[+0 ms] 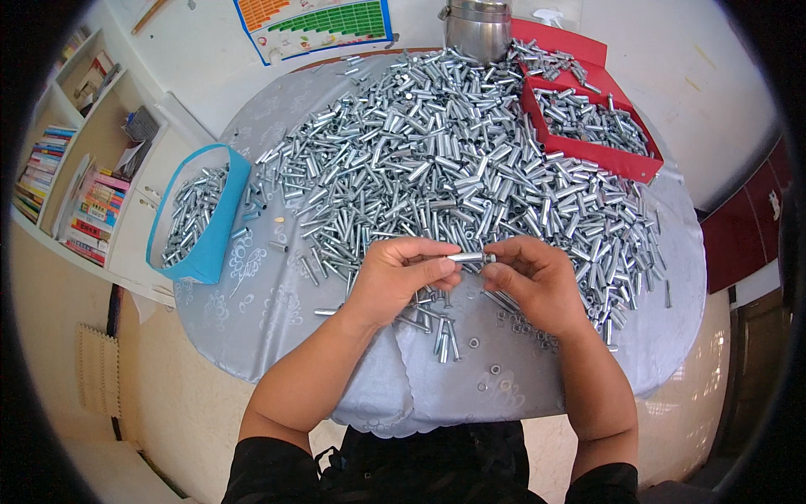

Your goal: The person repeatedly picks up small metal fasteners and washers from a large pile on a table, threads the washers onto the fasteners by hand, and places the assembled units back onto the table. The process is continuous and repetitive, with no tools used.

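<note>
Wall chart (315,25) beyond the far table (277,311) edge: rectangular, blue-bordered, with orange and green blocks on white. Red open cardboard box (588,151) at the table's far right. Blue-walled open box (214,223) at its left edge. No screens seen.

Silvery metal tube (467,257), level between fingertips.

Round tabletop (277,311) under a grey patterned cloth, carrying a large heap of short silver metal tubes (453,160) across its middle and far side. Blue oval plastic tub (210,244) at the left edge, with tubes in it. Red shallow cardboard tray (588,151) at the far right, also holding tubes. Steel cylindrical pot (477,29) behind the heap. Small metal washers (491,370) near the front edge
</note>
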Motion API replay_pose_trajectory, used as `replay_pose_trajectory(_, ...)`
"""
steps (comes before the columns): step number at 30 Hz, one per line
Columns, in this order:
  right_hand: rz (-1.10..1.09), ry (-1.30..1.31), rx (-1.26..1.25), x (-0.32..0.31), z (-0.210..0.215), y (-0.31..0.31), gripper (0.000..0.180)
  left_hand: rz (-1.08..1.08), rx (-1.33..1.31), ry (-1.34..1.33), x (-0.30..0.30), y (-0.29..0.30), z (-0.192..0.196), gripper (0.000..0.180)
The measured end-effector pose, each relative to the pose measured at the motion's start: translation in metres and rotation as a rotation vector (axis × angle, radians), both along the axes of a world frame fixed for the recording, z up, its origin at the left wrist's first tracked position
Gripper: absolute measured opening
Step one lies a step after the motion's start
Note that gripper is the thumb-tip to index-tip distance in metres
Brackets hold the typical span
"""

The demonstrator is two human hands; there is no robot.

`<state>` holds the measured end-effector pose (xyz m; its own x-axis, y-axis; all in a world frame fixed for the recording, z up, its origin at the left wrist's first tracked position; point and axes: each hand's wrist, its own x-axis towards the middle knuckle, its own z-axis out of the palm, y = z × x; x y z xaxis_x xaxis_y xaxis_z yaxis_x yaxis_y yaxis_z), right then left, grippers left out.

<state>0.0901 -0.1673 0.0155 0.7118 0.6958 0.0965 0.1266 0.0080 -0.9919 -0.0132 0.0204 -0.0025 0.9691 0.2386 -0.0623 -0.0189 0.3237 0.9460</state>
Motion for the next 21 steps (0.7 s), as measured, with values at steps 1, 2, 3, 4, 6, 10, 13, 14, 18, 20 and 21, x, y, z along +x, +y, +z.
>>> replay_pose_trajectory(1,0.025,-0.004,-0.057,0.002,0.004,-0.002,0.014,-0.006,0.030,-0.014,-0.001,0.000,0.000,0.021)
replay_pose_trajectory(2,0.045,-0.009,-0.116,0.005,0.006,-0.005,0.017,-0.016,0.059,-0.029,-0.001,-0.001,-0.001,0.021)
replay_pose_trajectory(3,0.064,0.023,-0.173,0.007,0.006,-0.006,0.020,-0.027,0.088,-0.044,-0.001,-0.001,-0.001,0.021)
replay_pose_trajectory(4,0.084,0.055,-0.231,0.009,0.005,-0.007,0.024,-0.034,0.090,-0.051,-0.002,-0.002,-0.001,0.021)
replay_pose_trajectory(6,0.075,0.113,-0.305,0.010,0.004,-0.007,0.030,-0.047,0.096,-0.066,-0.003,-0.002,-0.001,0.022)
replay_pose_trajectory(10,-0.054,0.155,-0.085,0.006,0.006,-0.002,0.035,-0.009,0.058,-0.027,0.000,-0.004,-0.002,0.022)
replay_pose_trajectory(13,-0.086,0.017,0.068,0.003,-0.007,0.004,0.030,0.015,0.036,-0.004,0.003,-0.005,-0.001,0.022)
replay_pose_trajectory(14,-0.082,-0.048,0.082,0.003,-0.012,0.006,0.028,0.020,0.040,-0.007,0.002,-0.004,-0.003,0.022)
replay_pose_trajectory(18,0.064,0.101,-0.225,0.014,-0.002,-0.005,0.022,0.017,0.060,-0.011,0.001,-0.004,-0.004,0.022)
replay_pose_trajectory(20,0.032,0.127,-0.146,0.010,-0.004,-0.002,0.022,0.011,0.035,-0.031,0.002,-0.004,-0.005,0.021)
replay_pose_trajectory(21,0.009,0.118,-0.065,0.007,-0.006,0.002,0.021,0.009,0.023,-0.042,0.002,-0.004,-0.005,0.021)
